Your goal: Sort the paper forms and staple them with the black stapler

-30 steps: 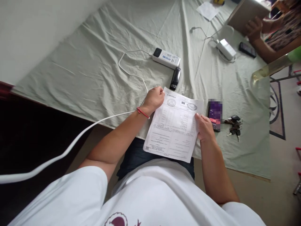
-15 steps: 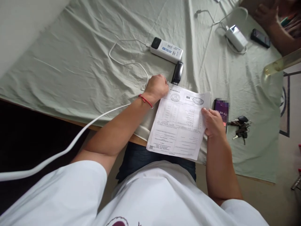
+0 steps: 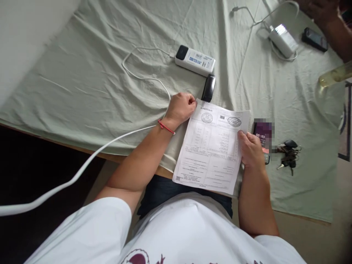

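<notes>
Pale green cloth (image 3: pixel 90 91), wrinkled and creased, covers the desk (image 3: pixel 163 172), whose wooden edge shows at the near side, and a plain light wall (image 3: pixel 30 40) fills the upper left corner. At that near edge, in front of a person in a white shirt (image 3: pixel 178 231) and dark trousers (image 3: pixel 155 200), a printed paper (image 3: pixel 211 146) is held in both hands, its lower end reaching past the desk over the lap. The left hand (image 3: pixel 181 108) has its fingers curled in at the upper left corner, seemingly pinching it, and a red bracelet (image 3: pixel 166 126) circles the wrist. The right hand (image 3: pixel 251 150) grasps the right edge with the thumb on top and the other fingers mostly hidden. Two round stamps and a table of small print mark the paper; whether it is one sheet or several, I cannot tell. Just beyond its top edge lies a black stapler (image 3: pixel 209 88), close against a white power bank (image 3: pixel 195 60) with blue lettering. From the power bank's left end a thin white cable (image 3: pixel 134 75) loops down toward the left wrist. Just beside the right hand lies a phone (image 3: pixel 260 136) with a lit, partly blurred screen, and a bunch of keys (image 3: pixel 288 156) sits near it. Farther off are a white charger (image 3: pixel 283 40), a black phone (image 3: pixel 315 39), a clear bottle (image 3: pixel 334 77) cut off by the right edge, and another person's arm (image 3: pixel 330 22).
</notes>
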The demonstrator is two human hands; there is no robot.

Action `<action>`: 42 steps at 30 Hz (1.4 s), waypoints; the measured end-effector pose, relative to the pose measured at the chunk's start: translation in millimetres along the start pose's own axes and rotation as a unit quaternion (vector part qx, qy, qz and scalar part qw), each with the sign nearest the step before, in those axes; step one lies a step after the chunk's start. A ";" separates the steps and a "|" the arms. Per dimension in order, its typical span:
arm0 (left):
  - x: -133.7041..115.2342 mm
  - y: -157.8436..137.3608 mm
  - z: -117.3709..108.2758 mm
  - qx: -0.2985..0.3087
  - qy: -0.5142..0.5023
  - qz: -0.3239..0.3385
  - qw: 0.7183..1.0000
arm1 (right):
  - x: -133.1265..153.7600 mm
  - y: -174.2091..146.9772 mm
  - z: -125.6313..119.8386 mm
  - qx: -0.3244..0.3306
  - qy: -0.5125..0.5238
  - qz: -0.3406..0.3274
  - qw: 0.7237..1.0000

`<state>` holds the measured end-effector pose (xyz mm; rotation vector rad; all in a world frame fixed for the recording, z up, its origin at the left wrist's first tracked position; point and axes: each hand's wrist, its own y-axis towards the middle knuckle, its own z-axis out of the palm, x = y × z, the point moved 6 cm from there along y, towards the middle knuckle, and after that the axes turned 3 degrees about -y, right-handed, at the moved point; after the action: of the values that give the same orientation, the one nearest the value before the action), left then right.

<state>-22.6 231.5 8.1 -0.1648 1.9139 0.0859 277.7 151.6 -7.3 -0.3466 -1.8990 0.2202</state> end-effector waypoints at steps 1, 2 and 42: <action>0.4 0.1 0.5 -0.001 -0.006 -0.002 1.000 | 0.4 -0.9 -0.3 -0.003 0.001 -0.001 1.000; 0.9 0.3 0.9 -0.002 -0.008 -0.006 1.000 | 1.7 -1.8 -0.9 -0.008 -0.002 -0.008 1.000; -30.7 -12.8 17.8 0.082 0.058 0.182 0.978 | 15.3 -1.9 -9.3 -0.054 -0.153 -0.091 0.983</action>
<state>6.2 223.6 31.1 0.2996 2.0395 0.1657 281.2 154.8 10.0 -0.2177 -2.2392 0.0500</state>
